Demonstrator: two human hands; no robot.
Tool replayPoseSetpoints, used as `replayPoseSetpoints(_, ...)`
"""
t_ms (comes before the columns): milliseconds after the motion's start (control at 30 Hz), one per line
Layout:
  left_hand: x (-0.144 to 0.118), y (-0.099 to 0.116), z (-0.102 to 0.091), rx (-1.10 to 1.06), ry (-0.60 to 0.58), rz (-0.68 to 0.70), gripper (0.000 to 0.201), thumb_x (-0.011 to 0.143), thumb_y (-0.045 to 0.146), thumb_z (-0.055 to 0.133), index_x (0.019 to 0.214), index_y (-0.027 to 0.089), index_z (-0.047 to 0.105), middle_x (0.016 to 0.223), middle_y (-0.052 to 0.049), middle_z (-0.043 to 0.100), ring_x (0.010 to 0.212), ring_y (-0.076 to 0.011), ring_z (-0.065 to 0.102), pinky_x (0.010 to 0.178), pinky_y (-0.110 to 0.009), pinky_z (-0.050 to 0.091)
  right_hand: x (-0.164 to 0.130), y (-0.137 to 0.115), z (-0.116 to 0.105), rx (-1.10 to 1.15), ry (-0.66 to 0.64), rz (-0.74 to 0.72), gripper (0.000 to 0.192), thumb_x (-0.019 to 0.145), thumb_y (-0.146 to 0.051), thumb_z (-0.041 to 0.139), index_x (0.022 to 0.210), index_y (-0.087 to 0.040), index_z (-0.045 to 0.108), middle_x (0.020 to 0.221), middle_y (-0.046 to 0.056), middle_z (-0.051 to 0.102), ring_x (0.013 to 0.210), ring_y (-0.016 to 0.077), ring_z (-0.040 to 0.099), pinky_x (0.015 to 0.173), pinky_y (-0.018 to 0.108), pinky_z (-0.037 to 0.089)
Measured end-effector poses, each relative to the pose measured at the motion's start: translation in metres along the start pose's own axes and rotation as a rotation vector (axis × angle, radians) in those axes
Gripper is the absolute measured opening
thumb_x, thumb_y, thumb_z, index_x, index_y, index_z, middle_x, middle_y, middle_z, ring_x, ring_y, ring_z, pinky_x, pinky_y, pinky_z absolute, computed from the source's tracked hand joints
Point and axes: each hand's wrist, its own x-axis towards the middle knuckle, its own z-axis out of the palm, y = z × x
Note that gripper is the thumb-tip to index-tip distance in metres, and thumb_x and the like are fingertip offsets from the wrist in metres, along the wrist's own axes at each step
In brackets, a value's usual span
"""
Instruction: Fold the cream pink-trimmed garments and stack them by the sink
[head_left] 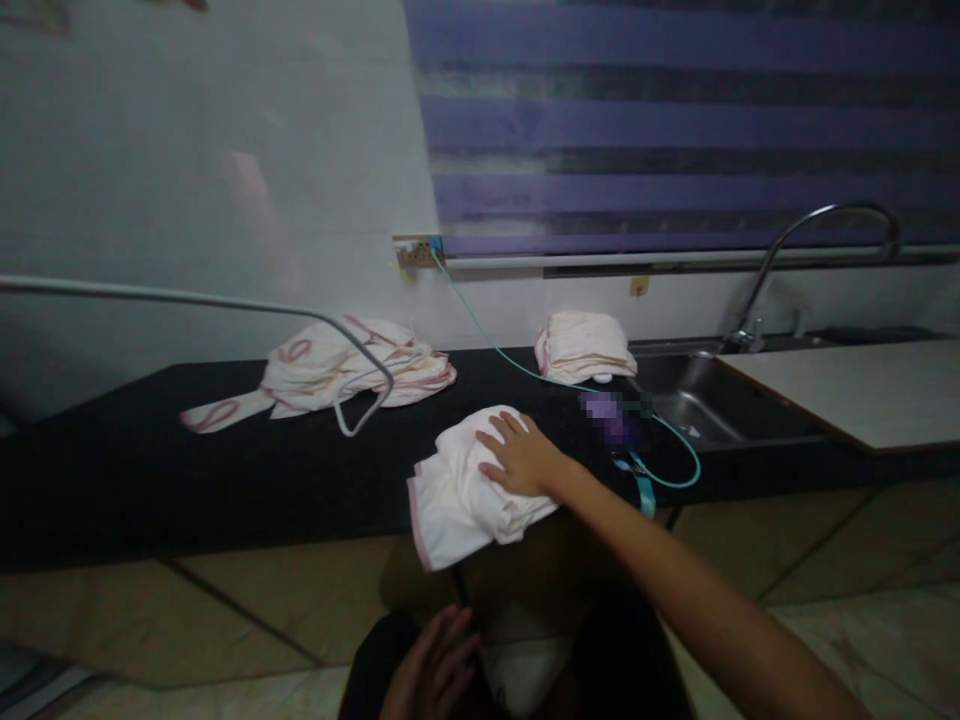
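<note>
Work in hand: folding pale, pink-edged cloths on a dark worktop (225, 470).
Right hand: the right hand (520, 455) lies flat, fingers spread, pressing on the folded cloth (465, 490) at the worktop's near edge; it grips nothing.
Left hand: the left hand (433, 668), low at 6 o'clock, is open and loose, apart from the cloth, holding nothing.
Done: a neat folded stack (583, 347) sits at 1 o'clock beside the sink (697, 400).
Left: a loose heap of cloths (337, 372) at 11 o'clock looks unfolded, so the work seems partway.
Surface: a teal cable (517, 365) crosses it; a bent metal rod (225, 300) reaches over the heap.
Room: white wall, purple striped blind (675, 120), curved tap (795, 250), tiled floor.
</note>
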Motion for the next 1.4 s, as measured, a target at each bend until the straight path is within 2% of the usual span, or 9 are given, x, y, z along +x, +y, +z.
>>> replayPoseSetpoints(200,-0.001,0.030,0.007,0.505,0.012,0.398,0.052,0.079,0.059,0.073,0.114,0.021,0.072,0.120,-0.016,0.075,0.112,-0.0361,0.071,0.098,-0.051,0.057,0.015,0.033,-0.035,-0.009,0.096,-0.294,0.055,0.103,-0.041,0.052,0.149,-0.010,0.047,0.155,0.023,0.047,0.146,0.0322,0.040,0.118,0.053,0.033)
replayPoseSetpoints(333,-0.019,0.068,0.006,1.207,-0.205,1.140,0.026,0.094,0.030,0.062,0.118,0.029,0.073,0.118,-0.006,0.076,0.112,-0.0230,0.072,0.102,-0.034,0.058,-0.013,-0.014,-0.054,0.083,0.277,-0.194,0.037,0.103,-0.029,0.049,0.134,-0.010,0.055,0.136,0.022,0.058,0.126,0.0281,0.053,0.106,0.045,0.045)
replayPoseSetpoints(433,-0.025,0.108,0.013,1.589,-0.489,1.486,0.050,0.092,0.008,0.052,0.135,0.031,0.065,0.134,-0.004,0.070,0.126,-0.0174,0.065,0.113,-0.029,0.050,-0.052,-0.058,-0.048,0.078,0.198,-0.224,0.035,0.101,-0.038,0.055,0.127,-0.014,0.058,0.123,0.017,0.063,0.116,0.0291,0.056,0.100,0.046,0.047)
replayPoseSetpoints(600,0.011,0.181,0.041,1.918,-0.556,1.416,0.073,0.093,0.014,0.057,0.161,0.028,0.035,0.162,-0.009,0.044,0.151,-0.0265,0.039,0.123,-0.048,0.039,-0.091,-0.079,-0.003,-0.055,0.157,-0.173,0.081,0.087,-0.052,0.076,0.150,-0.014,0.043,0.145,0.020,0.054,0.133,0.0357,0.047,0.114,0.054,0.036)
replayPoseSetpoints(700,0.045,0.203,0.044,1.971,-0.684,1.312,0.086,0.090,0.021,0.066,0.165,0.028,0.024,0.167,-0.012,0.035,0.154,-0.0305,0.033,0.123,-0.053,0.037,-0.092,-0.065,0.020,-0.128,0.222,-0.129,0.065,0.095,-0.032,0.068,0.152,-0.016,0.042,0.144,0.015,0.057,0.133,0.0306,0.048,0.115,0.049,0.035)
replayPoseSetpoints(833,0.059,0.198,0.037,1.899,-0.713,1.259,0.064,0.098,0.021,0.055,0.159,0.030,0.038,0.158,-0.013,0.047,0.143,-0.0283,0.048,0.117,-0.047,0.043,-0.088,-0.049,0.027,-0.151,0.318,-0.073,0.045,0.099,-0.017,0.055,0.144,-0.017,0.054,0.125,0.014,0.066,0.118,0.0265,0.055,0.111,0.047,0.040)
replayPoseSetpoints(1067,0.026,0.164,0.046,1.881,-0.612,1.202,0.047,0.093,0.015,0.049,0.135,0.026,0.065,0.125,-0.016,0.067,0.112,-0.0307,0.062,0.098,-0.046,0.050,-0.096,-0.031,0.017,0.053,0.351,-0.209,0.033,0.098,-0.019,0.057,0.130,-0.020,0.064,0.113,0.013,0.068,0.112,0.0272,0.056,0.105,0.052,0.045)
replayPoseSetpoints(1233,0.019,0.163,0.060,1.724,-0.647,1.212,0.034,0.095,0.020,0.051,0.123,0.024,0.071,0.136,-0.014,0.064,0.127,-0.0335,0.057,0.112,-0.053,0.040,-0.102,-0.010,-0.004,0.416,0.278,-0.227,0.034,0.092,-0.014,0.056,0.124,-0.019,0.067,0.120,0.013,0.069,0.116,0.0243,0.061,0.104,0.044,0.049)
replayPoseSetpoints(1400,0.036,0.175,0.075,1.783,-0.720,1.186,0.054,0.091,0.024,0.061,0.145,0.027,0.057,0.155,-0.012,0.051,0.146,-0.0342,0.042,0.124,-0.055,0.026,-0.100,-0.005,-0.012,0.610,0.294,-0.101,0.019,0.096,-0.022,0.059,0.111,-0.019,0.070,0.112,0.011,0.072,0.109,0.0218,0.066,0.099,0.038,0.052)
